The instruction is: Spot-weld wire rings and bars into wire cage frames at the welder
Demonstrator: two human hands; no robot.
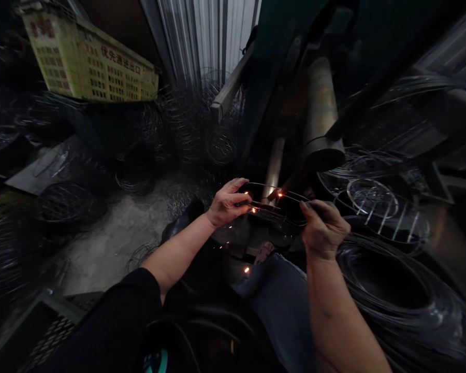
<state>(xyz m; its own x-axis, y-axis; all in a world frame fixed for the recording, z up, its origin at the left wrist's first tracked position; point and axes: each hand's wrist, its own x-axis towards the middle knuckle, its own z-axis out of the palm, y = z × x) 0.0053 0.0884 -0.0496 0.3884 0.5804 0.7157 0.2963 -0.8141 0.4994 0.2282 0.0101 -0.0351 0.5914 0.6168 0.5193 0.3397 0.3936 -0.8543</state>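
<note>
My left hand (228,202) and my right hand (323,228) both grip a thin wire frame (274,199) held between them at the middle of the view. Orange sparks glow where the wire meets the tip of a dark welding machine (295,178). More sparks fall below, near my knees. Each hand's fingers are pinched closed round the wire, left hand on the left end, right hand on the right end.
A brass-coloured cylinder (322,114) of the machine rises just behind the wire. Finished wire frames (373,202) and wire coils (392,290) pile up at the right. Several wire rings (66,204) litter the concrete floor at left. A yellow printed board (89,59) leans at upper left.
</note>
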